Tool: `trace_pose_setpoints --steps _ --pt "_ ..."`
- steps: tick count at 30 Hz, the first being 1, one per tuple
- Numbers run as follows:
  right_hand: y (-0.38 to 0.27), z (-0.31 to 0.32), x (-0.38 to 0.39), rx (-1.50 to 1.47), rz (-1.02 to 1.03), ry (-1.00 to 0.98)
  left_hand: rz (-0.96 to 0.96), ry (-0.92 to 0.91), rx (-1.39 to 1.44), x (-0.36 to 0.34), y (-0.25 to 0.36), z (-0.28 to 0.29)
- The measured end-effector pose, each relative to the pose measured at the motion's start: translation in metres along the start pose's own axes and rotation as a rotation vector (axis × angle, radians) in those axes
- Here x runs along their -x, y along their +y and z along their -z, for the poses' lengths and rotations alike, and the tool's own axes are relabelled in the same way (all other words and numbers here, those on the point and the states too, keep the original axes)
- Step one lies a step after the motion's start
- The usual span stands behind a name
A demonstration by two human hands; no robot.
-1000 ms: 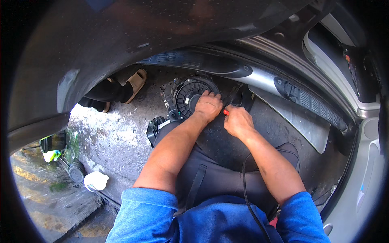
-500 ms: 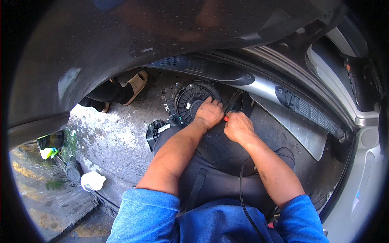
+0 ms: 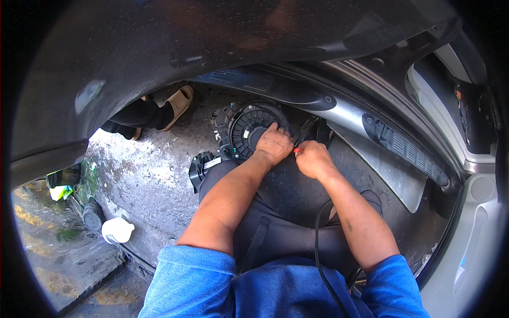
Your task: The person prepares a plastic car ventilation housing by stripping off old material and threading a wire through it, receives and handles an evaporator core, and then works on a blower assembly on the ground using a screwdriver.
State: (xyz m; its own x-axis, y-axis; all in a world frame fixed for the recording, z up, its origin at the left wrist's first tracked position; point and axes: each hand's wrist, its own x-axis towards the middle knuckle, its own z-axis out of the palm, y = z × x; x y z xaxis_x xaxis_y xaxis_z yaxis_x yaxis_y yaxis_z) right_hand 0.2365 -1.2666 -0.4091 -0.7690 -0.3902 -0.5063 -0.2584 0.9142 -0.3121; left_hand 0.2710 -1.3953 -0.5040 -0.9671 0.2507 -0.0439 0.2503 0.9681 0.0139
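Note:
A black, round car blower motor unit (image 3: pixel 245 126) with a ribbed face lies on the ground in front of my knees. My left hand (image 3: pixel 274 146) rests on its near right side, fingers curled over the raised centre and gripping it. Close beside it, my right hand (image 3: pixel 314 159) is closed on a small tool with a red handle (image 3: pixel 298 150). Only a bit of red shows at the fingertips, so I cannot tell the tool's kind. Dark, narrow parts (image 3: pixel 306 127) lie just beyond my right hand, partly hidden.
A car door sill (image 3: pixel 347 108) runs across the far right, with a metal sheet (image 3: pixel 389 167) below it. A dark car door panel (image 3: pixel 132 47) hangs overhead. Another person's sandalled foot (image 3: pixel 179 106) stands at the far left. A white jug (image 3: pixel 117 230) is at left. A black cable (image 3: pixel 317 238) crosses my lap.
The view has shifted slightly. My right hand and the red handle have moved a little away from me and to the right; my left hand stays on the blower motor unit.

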Motion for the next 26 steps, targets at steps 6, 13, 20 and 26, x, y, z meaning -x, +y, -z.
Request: trace_pose_setpoints --steps 6,13,20,26 --pt "-0.004 0.000 0.001 0.043 0.020 -0.007 -0.002 -0.017 0.010 0.000 0.000 0.000" --pt "0.004 -0.013 0.012 0.402 0.344 0.202 0.026 0.011 -0.001 -0.001 0.001 0.000" --pt "0.020 -0.017 -0.001 -0.409 0.002 -0.018 0.016 -0.001 0.017 -0.002 0.004 0.005" --pt "0.031 -0.020 -0.010 -0.012 0.117 -0.043 0.027 0.061 0.015 -0.001 0.003 0.004"
